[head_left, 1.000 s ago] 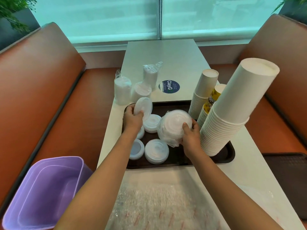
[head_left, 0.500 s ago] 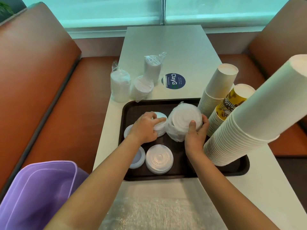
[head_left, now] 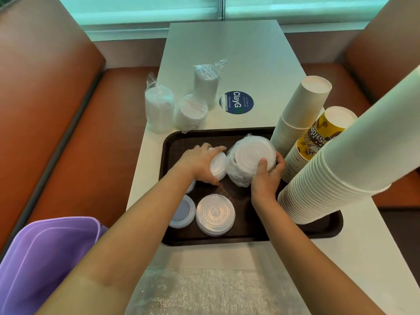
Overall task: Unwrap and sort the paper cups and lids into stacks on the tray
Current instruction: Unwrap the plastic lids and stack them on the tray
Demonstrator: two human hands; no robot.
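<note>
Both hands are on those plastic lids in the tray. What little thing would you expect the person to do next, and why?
Probably let go with the left hand and bring it over to help peel the wrap. It holds a small lid stack already resting on the tray, while the right hand grips a big lid bundle with plastic wrap around it, and unwrapping likely needs two hands.

Beyond my hands, a round dark blue sticker (head_left: 236, 102) lies flat on the counter (head_left: 250, 53), just past the far edge of the tray. Its big white letters read "ClayG", turned sideways to me, with a green mark at the end. The smaller lines of print beside them are too fine for me to make out. To the right of my right hand, the yellow printed cup (head_left: 327, 128) topping one stack shows dark upside-down lettering; I can read "SHOP", the rest is cut off.
</note>
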